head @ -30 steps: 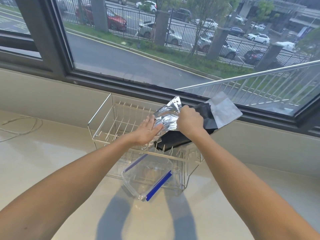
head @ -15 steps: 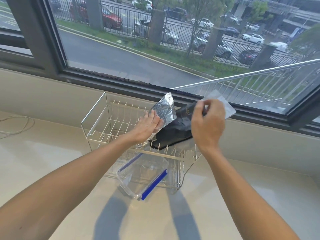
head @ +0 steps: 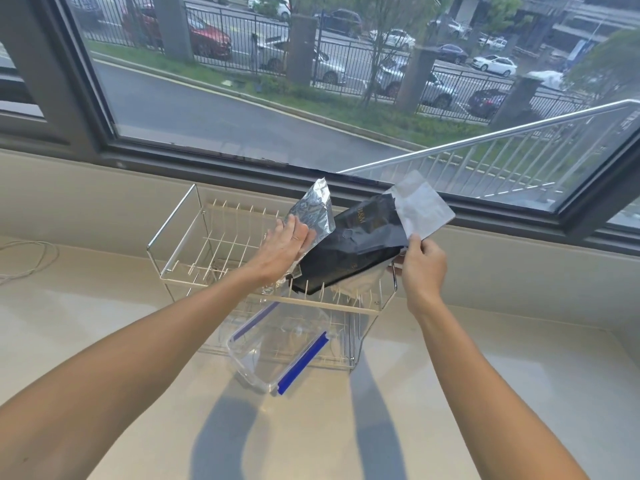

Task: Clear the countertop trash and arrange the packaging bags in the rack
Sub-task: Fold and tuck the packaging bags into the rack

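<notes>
From the head camera, a wire rack [head: 221, 244] stands on the pale counter [head: 104, 327] below the window, with a crinkled silver bag [head: 317, 216], a black bag [head: 356, 251] and a matte silver pouch [head: 424, 209] leaning in its right end. The left hand [head: 285, 245] lies flat and unclenched against the crinkled silver bag, while the right hand [head: 424, 268] pinches the matte silver pouch's lower edge. A clear zip bag [head: 277, 348] with a blue strip lies at the rack's foot.

White cable [head: 26, 263] at left counter edge, window [head: 311, 81] behind, parked cars [head: 207, 38] outside
</notes>
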